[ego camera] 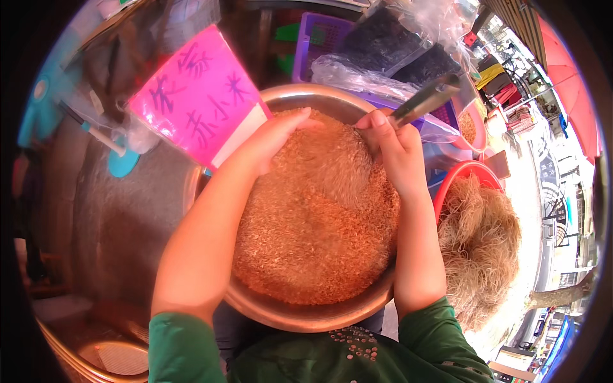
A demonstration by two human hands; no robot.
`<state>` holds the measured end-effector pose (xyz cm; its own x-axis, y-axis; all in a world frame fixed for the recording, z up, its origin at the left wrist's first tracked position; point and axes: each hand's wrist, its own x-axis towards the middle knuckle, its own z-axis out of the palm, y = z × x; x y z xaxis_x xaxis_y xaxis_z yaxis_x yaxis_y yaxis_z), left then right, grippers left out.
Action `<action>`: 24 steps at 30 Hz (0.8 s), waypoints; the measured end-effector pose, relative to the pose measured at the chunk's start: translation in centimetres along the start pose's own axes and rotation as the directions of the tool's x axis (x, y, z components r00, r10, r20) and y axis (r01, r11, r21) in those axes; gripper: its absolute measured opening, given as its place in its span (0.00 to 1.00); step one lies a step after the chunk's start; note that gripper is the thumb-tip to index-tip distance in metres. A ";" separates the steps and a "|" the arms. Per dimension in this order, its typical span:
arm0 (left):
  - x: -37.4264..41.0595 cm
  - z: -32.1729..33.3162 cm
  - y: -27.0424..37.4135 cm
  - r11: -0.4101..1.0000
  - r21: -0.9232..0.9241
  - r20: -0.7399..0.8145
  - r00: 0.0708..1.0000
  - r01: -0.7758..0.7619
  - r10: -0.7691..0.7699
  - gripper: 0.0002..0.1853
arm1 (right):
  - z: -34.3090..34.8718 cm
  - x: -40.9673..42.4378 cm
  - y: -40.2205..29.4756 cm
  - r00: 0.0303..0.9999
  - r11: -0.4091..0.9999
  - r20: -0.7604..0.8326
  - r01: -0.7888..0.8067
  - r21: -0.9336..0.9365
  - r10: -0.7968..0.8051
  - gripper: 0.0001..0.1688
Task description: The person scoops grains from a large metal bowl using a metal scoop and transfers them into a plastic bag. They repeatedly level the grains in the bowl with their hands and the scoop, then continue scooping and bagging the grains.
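Note:
A large metal bowl (306, 326) of reddish-brown grain (316, 249) stands right before me. At the bowl's far right, my right hand (395, 143) grips a metal scoop or spatula (426, 100) near the base of its dark handle. That handle points up and away to the right; the working end is blurred and partly hidden by my hand and moving grain. My left hand (278, 136) reaches over the far left of the grain with its fingers extended, holding nothing. Beside it, a pink card (196, 91) with handwriting stands tilted at the bowl's left rim.
To the right, a red basin (471, 167) holds tangled dry noodle-like strands (479, 249). Beyond the bowl are a purple plastic basket (323, 24) and clear plastic sheeting (359, 72). A bare metal surface (129, 206) lies left, with a turquoise paddle-shaped utensil (122, 160) above it.

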<state>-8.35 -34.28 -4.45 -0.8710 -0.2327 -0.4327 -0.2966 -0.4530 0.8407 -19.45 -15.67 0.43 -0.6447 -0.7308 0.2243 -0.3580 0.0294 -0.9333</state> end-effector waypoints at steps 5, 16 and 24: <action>0.2 0.4 -0.1 0.982 0.167 -0.049 0.994 -0.091 0.101 0.25 | -0.2 0.7 0.3 0.953 0.976 -0.230 0.213 0.050 -0.196 0.21; -2.7 2.9 1.2 0.812 0.406 0.465 0.859 -0.420 0.212 0.26 | -2.5 2.5 3.6 0.923 0.993 -0.385 0.052 0.107 -0.007 0.20; -3.7 3.2 1.2 0.859 0.300 0.485 0.841 -0.415 0.237 0.25 | -1.9 2.8 5.2 0.942 0.994 -0.334 0.014 0.106 0.022 0.19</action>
<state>-6.76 -31.28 -0.80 -0.9934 0.1145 -0.0065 -0.0105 -0.0340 0.9994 -24.41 -16.23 -3.22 -0.8409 -0.4604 0.2844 -0.2933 -0.0538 -0.9545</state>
